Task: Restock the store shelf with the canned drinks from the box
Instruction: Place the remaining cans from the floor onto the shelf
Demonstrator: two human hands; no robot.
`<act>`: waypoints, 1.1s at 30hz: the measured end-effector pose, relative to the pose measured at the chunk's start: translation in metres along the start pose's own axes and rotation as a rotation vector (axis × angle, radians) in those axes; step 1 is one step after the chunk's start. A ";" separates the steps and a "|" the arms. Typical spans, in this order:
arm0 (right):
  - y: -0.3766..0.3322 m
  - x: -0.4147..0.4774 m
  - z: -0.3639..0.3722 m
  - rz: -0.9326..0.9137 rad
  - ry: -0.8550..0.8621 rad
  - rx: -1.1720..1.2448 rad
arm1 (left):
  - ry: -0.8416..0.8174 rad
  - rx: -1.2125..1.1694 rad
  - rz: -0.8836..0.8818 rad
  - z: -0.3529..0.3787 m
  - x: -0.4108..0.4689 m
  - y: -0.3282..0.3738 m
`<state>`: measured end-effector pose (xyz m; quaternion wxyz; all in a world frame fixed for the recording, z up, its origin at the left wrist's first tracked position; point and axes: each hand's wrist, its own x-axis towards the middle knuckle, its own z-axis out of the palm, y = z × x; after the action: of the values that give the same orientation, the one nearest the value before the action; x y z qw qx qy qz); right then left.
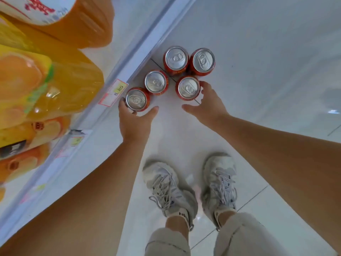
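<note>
Several red drink cans with silver tops stand upright on the white tiled floor beside the shelf base. My left hand grips the nearest can, fingers round its left side and thumb out to the right. My right hand reaches to another can; its fingertips touch the can's right side and the thumb is spread below, apart from it. Three more stand behind: one can in the middle, a second can and a third can at the back. No box is in view.
The white shelf edge runs diagonally on the left with a price tag. Large orange and yellow juice bottles fill the shelves. My two feet in pale sneakers stand on the floor just below the cans.
</note>
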<state>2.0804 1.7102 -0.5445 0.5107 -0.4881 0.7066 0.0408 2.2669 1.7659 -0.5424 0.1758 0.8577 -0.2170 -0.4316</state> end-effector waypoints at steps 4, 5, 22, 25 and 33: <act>0.000 0.024 0.017 -0.037 0.104 0.077 | 0.126 -0.048 0.082 0.016 0.012 -0.001; 0.001 0.026 0.019 -0.041 0.126 0.089 | 0.148 -0.048 0.086 0.018 0.015 0.000; -0.077 -0.172 -0.120 -0.006 0.188 0.095 | 0.110 -0.049 -0.034 -0.110 -0.169 0.097; -0.123 -0.244 -0.168 -0.075 0.183 0.124 | 0.112 -0.108 0.001 -0.160 -0.234 0.143; -0.252 -0.470 -0.271 -0.344 0.069 0.184 | 0.134 -0.236 0.244 -0.336 -0.429 0.254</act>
<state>2.0810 1.7329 0.0529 0.5280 -0.5541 0.6306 -0.1284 2.2568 1.8144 0.0573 0.3404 0.8253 -0.2550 -0.3714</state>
